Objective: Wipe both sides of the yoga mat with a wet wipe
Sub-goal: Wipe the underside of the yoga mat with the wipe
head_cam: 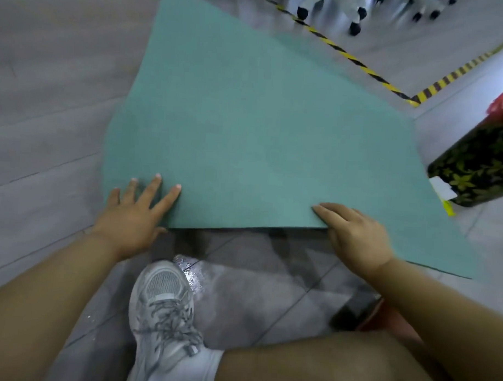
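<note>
A teal yoga mat (246,127) lies on the grey floor and stretches away from me, its near edge lifted slightly off the tiles. My left hand (138,215) lies on the mat's near left corner with its fingers spread and straight, the thumb at the edge. My right hand (354,236) grips the near edge further right, fingers on top and the thumb tucked under the mat. No wet wipe is in view.
My grey sneaker (163,309) and bare knee are in front of the mat. A silvery packet (192,271) lies by the shoe. A black floral container (476,167) stands at right with a red object behind it. Yellow-black tape (349,55) marks the floor beyond.
</note>
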